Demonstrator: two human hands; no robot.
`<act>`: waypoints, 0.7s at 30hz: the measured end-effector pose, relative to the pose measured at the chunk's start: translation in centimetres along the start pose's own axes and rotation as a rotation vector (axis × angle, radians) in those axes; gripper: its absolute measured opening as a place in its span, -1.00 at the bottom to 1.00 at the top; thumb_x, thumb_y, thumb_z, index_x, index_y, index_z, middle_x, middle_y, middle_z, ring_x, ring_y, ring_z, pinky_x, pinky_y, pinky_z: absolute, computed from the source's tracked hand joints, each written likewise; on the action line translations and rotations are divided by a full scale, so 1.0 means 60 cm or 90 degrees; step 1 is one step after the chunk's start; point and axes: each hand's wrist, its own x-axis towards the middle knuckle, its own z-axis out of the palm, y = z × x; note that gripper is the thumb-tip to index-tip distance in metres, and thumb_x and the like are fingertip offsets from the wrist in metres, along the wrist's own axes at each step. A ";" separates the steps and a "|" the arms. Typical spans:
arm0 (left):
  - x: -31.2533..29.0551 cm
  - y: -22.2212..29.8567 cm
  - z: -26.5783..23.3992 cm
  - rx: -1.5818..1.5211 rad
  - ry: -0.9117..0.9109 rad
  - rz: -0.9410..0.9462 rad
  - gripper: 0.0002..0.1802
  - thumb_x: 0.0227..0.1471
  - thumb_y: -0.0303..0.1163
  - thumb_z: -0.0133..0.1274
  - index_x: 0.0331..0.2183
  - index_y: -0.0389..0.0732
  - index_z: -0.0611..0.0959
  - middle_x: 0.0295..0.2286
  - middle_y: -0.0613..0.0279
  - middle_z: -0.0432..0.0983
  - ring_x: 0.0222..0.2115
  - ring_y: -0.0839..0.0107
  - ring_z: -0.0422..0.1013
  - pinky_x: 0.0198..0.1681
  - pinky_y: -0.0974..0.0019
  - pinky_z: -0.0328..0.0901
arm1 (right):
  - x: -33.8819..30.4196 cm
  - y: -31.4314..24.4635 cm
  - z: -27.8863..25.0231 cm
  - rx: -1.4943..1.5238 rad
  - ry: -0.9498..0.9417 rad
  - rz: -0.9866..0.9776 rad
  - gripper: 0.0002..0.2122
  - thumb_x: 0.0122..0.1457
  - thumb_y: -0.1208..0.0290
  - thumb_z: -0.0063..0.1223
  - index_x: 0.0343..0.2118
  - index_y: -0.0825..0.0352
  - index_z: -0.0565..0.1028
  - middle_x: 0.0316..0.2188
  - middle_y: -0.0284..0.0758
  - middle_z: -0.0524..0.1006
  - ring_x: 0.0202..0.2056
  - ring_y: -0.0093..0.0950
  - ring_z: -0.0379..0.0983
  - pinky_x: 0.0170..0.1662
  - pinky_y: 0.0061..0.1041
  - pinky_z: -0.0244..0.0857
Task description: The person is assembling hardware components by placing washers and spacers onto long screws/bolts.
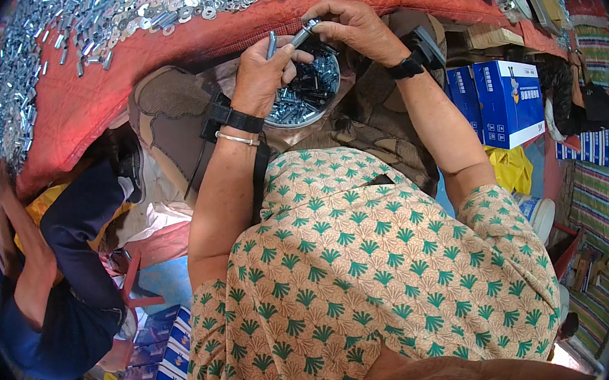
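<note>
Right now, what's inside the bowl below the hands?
The bowl holds loose metal parts and something dark, too unclear to name. The left hand covers some; the bottom is hidden.

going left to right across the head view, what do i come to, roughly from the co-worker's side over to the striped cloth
Co-worker in dark blue → left hand → metal fastener held between the hands → right hand → blue-and-white box → striped cloth.
</note>
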 end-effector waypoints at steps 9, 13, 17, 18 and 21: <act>0.000 0.001 0.001 0.033 0.014 0.054 -0.75 0.16 -0.41 -0.04 -0.18 -0.39 0.45 -0.36 0.00 0.57 -0.66 0.69 0.23 -0.63 0.64 0.15 | -0.007 -0.002 -0.004 0.013 0.049 0.005 -0.83 0.17 0.44 0.07 -0.19 0.34 0.51 -0.41 -0.49 0.49 -0.41 -0.75 0.38 -0.33 -0.75 0.30; -0.003 0.010 0.009 0.148 0.022 0.109 -0.79 0.16 -0.41 -0.05 -0.22 -0.36 0.46 -0.37 0.02 0.58 -0.66 0.69 0.24 -0.62 0.63 0.16 | -0.003 0.014 -0.015 -0.131 0.047 -0.019 -0.85 0.18 0.40 0.07 -0.25 0.34 0.50 -0.49 -0.52 0.46 -0.48 -0.76 0.33 -0.44 -0.75 0.24; -0.005 0.006 0.008 0.184 0.028 0.132 -0.81 0.16 -0.43 -0.05 -0.22 -0.35 0.46 -0.38 0.04 0.58 -0.66 0.69 0.26 -0.61 0.63 0.17 | 0.001 0.008 -0.008 -0.184 0.063 -0.038 -0.84 0.20 0.34 0.06 -0.31 0.33 0.49 -0.56 -0.55 0.39 -0.53 -0.77 0.26 -0.51 -0.74 0.14; -0.005 0.005 0.009 0.185 0.028 0.135 -0.81 0.15 -0.43 -0.05 -0.23 -0.35 0.47 -0.38 0.04 0.58 -0.66 0.69 0.26 -0.61 0.64 0.17 | 0.002 0.009 -0.003 -0.137 0.076 -0.028 -0.84 0.20 0.33 0.05 -0.32 0.33 0.49 -0.58 -0.55 0.38 -0.53 -0.77 0.25 -0.51 -0.73 0.13; -0.003 0.004 0.007 0.195 0.037 0.129 -0.81 0.15 -0.44 -0.05 -0.23 -0.35 0.47 -0.38 0.05 0.59 -0.66 0.70 0.26 -0.61 0.64 0.17 | 0.004 0.011 0.005 -0.090 0.091 -0.021 -0.82 0.21 0.30 0.04 -0.35 0.33 0.48 -0.60 -0.56 0.35 -0.55 -0.77 0.22 -0.52 -0.72 0.11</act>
